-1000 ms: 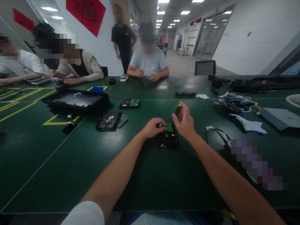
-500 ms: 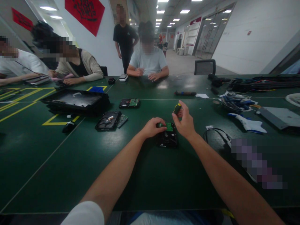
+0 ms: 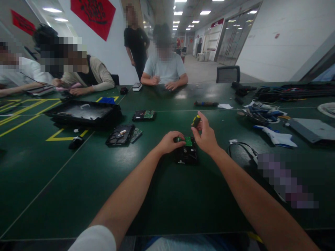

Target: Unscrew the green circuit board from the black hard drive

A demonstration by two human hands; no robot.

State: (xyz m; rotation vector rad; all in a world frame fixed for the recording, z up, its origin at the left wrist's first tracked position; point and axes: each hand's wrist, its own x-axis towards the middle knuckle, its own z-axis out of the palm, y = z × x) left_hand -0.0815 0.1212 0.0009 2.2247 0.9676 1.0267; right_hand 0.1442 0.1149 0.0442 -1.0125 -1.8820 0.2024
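Green table (image 3: 78, 195), left hand (image 3: 169, 142) pressing hard drive (image 3: 186, 153), right hand (image 3: 205, 137) pinching near-upright screwdriver (image 3: 196, 121), tip down.

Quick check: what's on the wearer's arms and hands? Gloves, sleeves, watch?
Both hands are bare: no gloves, rings or watch visible on the left hand or right hand. Forearms uncovered. A white short sleeve shows on the left upper arm; the right arm's sleeve is out of frame.

A yellow-and-black screwdriver (image 3: 196, 121) meets a green circuit board (image 3: 188, 141) on a black hard drive (image 3: 186, 155), set on a dark green table (image 3: 78, 188) marked with yellow lines (image 3: 28, 108), beneath a red wall hanging (image 3: 93, 14).
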